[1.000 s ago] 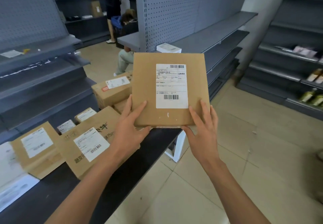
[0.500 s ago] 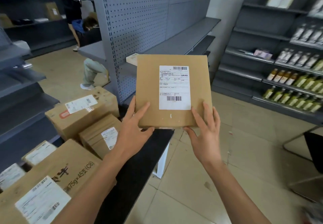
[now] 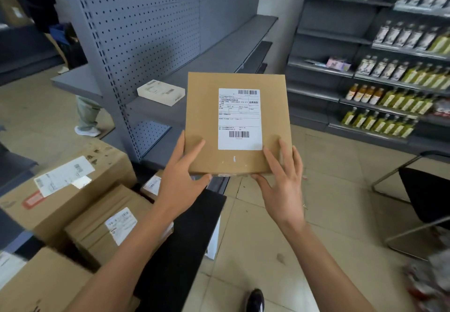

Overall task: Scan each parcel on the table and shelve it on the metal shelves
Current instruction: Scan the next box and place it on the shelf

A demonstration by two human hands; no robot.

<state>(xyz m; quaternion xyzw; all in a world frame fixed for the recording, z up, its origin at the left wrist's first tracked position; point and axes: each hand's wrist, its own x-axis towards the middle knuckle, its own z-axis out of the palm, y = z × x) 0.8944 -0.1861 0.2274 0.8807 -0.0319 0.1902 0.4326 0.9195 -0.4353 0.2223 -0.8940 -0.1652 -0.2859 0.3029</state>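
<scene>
flat parcel pinched at its near corners by left hand and right hand fingers, white box on metal shelf just beyond, more parcels on desk left of fingers, label text too blurry

The floor is laid with beige tiles. A grey pegboard panel is set upright ahead, with grey metal shelves fixed along it. Dark shelving at the right is stocked with rows of bottles, possibly oil. A black chair on a metal frame is seen at the right edge.
</scene>
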